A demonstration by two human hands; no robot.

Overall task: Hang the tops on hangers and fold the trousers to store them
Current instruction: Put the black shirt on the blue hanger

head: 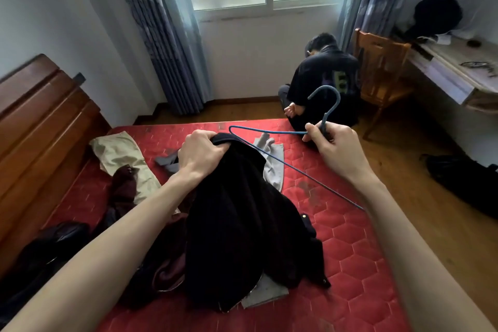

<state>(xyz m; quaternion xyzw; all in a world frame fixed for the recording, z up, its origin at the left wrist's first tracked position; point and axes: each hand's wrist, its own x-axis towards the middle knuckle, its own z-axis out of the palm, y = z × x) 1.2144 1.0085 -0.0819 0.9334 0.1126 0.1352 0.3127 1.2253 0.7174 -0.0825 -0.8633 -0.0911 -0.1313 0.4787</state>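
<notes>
seen from above a red mattress [336, 237], the left hand [200, 153] clenches a bunched fold at the top of a black top [242, 224], which hangs limp onto the bed. the right hand [330, 141] pinches a thin blue wire hanger [283, 163] just below its hook. the cloth looks soft and floppy (probably light); the collar, hidden in the bunch, seems the best hold. the hanger looks springy.

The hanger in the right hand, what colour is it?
Blue: a thin wire hanger, pinched by the right hand near its hook. The head view shows it.
</notes>
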